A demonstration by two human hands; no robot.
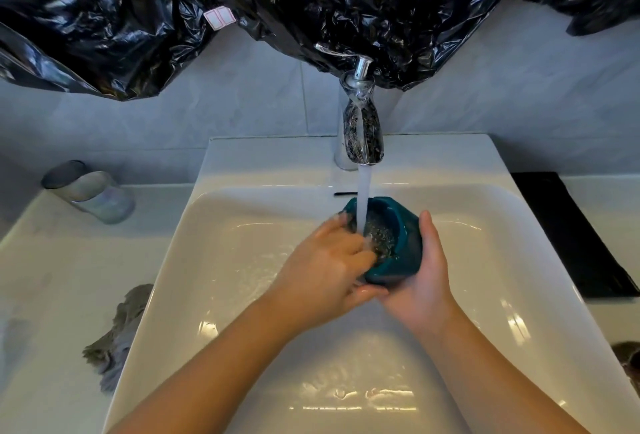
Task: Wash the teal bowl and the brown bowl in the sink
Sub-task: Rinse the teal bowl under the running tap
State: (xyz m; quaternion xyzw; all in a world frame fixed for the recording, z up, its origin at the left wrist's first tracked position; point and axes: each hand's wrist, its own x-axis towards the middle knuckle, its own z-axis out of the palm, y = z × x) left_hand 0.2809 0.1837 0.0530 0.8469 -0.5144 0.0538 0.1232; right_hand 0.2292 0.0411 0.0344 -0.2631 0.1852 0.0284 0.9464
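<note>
The teal bowl (pixel 406 225) is tilted on its side over the white sink (pixel 242 170), its mouth under the running water stream (pixel 363 201). My right hand (pixel 427 277) wraps around the bowl's outer wall from the right and below. My left hand (pixel 329 260) comes from the left, its fingers curled over the near rim into the wet inside of the bowl. A dark brownish object (pixel 628 355), cut off by the right frame edge, lies on the counter; I cannot tell whether it is the brown bowl.
The chrome faucet (pixel 362 128) stands at the back of the basin, running. A pale cup (pixel 93 194) lies on the left counter, with a grey cloth (pixel 117 333) nearer. A black mat (pixel 568 232) lies at the right. Black plastic sheeting (pixel 311 0) hangs above.
</note>
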